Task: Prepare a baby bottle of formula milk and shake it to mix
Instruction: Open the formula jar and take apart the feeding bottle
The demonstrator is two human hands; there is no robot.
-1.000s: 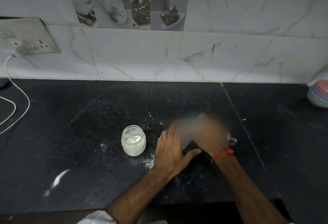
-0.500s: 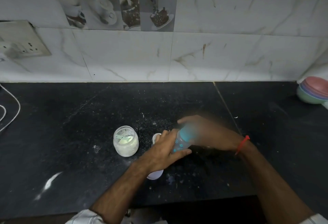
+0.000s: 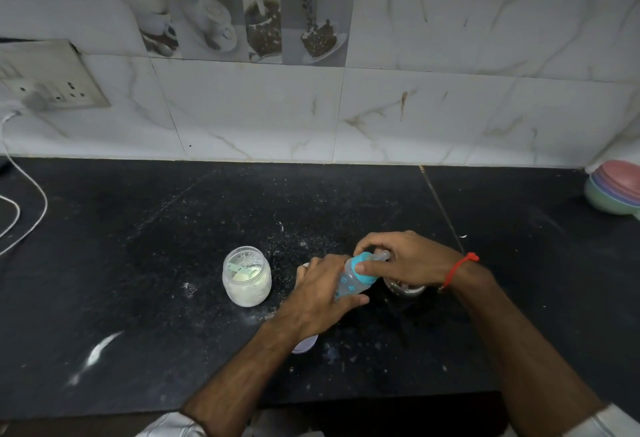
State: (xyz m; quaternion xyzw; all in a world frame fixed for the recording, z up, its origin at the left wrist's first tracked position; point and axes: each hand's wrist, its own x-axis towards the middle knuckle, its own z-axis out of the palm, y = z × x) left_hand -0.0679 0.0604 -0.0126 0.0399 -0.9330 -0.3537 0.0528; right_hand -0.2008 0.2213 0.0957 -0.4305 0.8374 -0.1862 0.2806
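Observation:
A small clear baby bottle (image 3: 349,283) with a blue collar (image 3: 362,268) is tilted to the right above the black counter (image 3: 138,263). My left hand (image 3: 320,298) wraps its lower body. My right hand (image 3: 408,260) grips the blue collar and teat end with thumb and fingers. An open glass jar of white formula powder (image 3: 246,276) with a pale scoop inside stands just left of my left hand. A steel cup (image 3: 405,289) sits under my right hand, mostly hidden.
A white lid (image 3: 304,346) lies on the counter under my left forearm. Spilled powder dots the counter around the jar. Stacked pastel bowls (image 3: 614,190) sit at the far right by the wall. A white cable (image 3: 20,214) trails from the wall socket (image 3: 52,90) at left.
The bottle, blurred in motion before, is now held steadier and tilted. My right hand has closed around its blue collar. The view has shifted slightly.

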